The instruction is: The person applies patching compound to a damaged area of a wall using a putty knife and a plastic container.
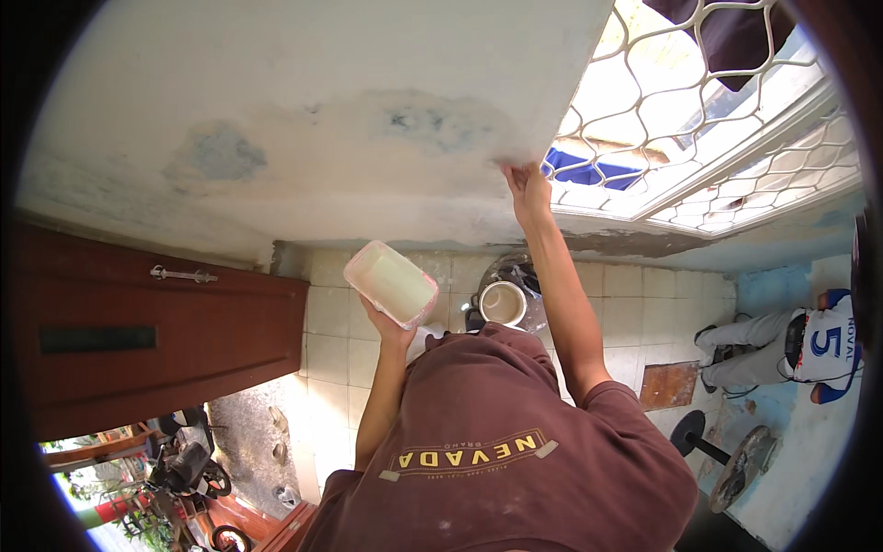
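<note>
My left hand grips a pale rectangular tub from below, at chest height. The tub's inside is cream-coloured, and I cannot tell how much of that is contents. My right arm reaches up and forward to the wall. There my right hand is closed, its fingertips against the surface just beside the window opening. Whatever those fingers pinch, if anything, is too small to name. Two grey-blue rough patches, one left patch and one middle patch, mark the pale wall.
A window with a white wavy grille stands at the right. Below, a round white bucket sits on the tiled floor. A brown door is at the left, a parked motorcycle beyond. Another person stands far right.
</note>
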Motion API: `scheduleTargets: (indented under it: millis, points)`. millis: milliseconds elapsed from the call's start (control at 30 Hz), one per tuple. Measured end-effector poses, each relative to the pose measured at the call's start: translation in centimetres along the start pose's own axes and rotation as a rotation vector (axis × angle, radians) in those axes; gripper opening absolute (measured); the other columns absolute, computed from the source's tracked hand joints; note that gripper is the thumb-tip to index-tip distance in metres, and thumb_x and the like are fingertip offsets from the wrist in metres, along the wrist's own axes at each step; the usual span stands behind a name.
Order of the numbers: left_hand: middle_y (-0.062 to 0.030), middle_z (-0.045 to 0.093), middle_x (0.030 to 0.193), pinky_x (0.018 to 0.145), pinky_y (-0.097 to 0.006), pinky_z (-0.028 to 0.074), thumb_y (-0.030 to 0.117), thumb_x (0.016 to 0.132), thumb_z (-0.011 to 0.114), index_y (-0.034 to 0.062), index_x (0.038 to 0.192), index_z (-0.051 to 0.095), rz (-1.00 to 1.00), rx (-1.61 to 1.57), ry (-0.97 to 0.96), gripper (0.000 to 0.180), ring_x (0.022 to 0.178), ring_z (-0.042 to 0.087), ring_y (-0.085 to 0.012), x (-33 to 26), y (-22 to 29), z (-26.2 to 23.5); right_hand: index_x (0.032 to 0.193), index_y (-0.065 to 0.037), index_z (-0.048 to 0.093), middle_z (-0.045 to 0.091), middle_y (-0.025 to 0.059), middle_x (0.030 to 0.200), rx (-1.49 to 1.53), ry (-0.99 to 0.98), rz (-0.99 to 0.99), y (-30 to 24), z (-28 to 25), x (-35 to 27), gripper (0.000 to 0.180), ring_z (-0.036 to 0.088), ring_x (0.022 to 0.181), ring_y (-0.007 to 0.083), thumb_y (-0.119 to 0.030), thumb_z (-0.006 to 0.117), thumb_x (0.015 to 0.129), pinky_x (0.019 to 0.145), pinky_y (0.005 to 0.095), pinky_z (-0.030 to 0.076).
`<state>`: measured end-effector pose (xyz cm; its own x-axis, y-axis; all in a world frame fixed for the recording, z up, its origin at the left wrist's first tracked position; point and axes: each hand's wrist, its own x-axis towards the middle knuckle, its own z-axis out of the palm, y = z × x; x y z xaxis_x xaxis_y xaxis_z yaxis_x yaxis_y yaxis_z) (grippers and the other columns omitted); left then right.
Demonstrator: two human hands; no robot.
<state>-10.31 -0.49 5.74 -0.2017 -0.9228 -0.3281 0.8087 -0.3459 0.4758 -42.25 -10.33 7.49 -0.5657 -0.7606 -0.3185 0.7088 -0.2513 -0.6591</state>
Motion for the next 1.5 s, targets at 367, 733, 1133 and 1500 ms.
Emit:
scheduleTargets:
  millis: [367,733,1133,1500]
  points:
    - [-0.0022,0.061,0.124,0.096,-0.045,0.055,0.068,0.100,0.037,0.0177,0.138,0.048,0.006,-0.069,0.024,0.064,0.113,0.063,-0.0229,-0.4,-0.4,-3.3,0.105,-0.005,0.061,0.066,0.0075,0.105,-0.077,-0.099,-0.237,-3.2,2.7,-10.9,0.015,0.065,0.098,0.0187,-0.017,0.058,0.097,0.083,0.0377,0.056]
    - [-0.0078,0.065,0.115,0.087,-0.048,0.057,0.065,0.100,0.038,0.0132,0.131,0.053,-0.016,0.006,0.170,0.062,0.105,0.067,-0.0276,-3.2,3.2,-4.6,0.115,-0.008,0.057,0.066,0.0101,0.109,-0.141,0.138,0.411,16.5,-16.1,4.8,0.026,0.065,0.100,0.0239,-0.018,0.064,0.093,0.086,0.0333,0.057]
    - [-0.0043,0.063,0.126,0.099,-0.051,0.053,0.069,0.098,0.041,0.0168,0.137,0.051,-0.163,-0.088,-0.002,0.066,0.117,0.063,-0.0277,1.4,6.7,-6.6,0.095,0.006,0.059,0.068,0.0196,0.113,0.036,-0.250,-0.035,-5.1,9.4,-6.7,0.009,0.066,0.109,0.0284,-0.003,0.057,0.094,0.105,0.0365,0.054]
    - [-0.0078,0.064,0.119,0.096,-0.055,0.054,0.065,0.098,0.044,0.0149,0.133,0.053,-0.198,-0.153,-0.035,0.062,0.112,0.064,-0.0309,2.6,12.9,-7.0,0.109,-0.008,0.062,0.061,0.0027,0.100,-0.127,-0.088,-0.161,4.6,3.4,-9.8,0.017,0.061,0.092,0.0154,-0.023,0.057,0.102,0.084,0.0375,0.053]
